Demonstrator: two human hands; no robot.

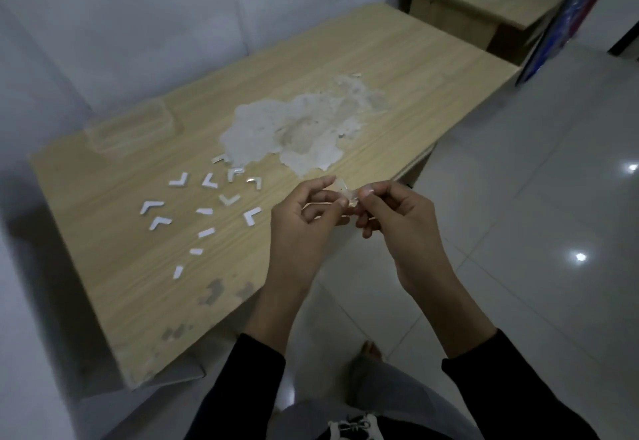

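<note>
Both your hands pinch one small clear plastic piece [344,191]: left hand [304,222] and right hand [397,218], fingers curled tight, thumbs on top. You hold it over the near edge of the wooden table [311,69], just right of the white L-shaped pieces [207,204].

Both hands are raised at the near edge of the table [345,59], close together, fingertips almost meeting. L hand [304,225] is over the tabletop, fingers curled, thumb & index pinching a small clear piece [343,190]. R hand [401,222] is just off the edge, pinching the same piece. Forearms are bare above black sleeves [256,387].
</note>
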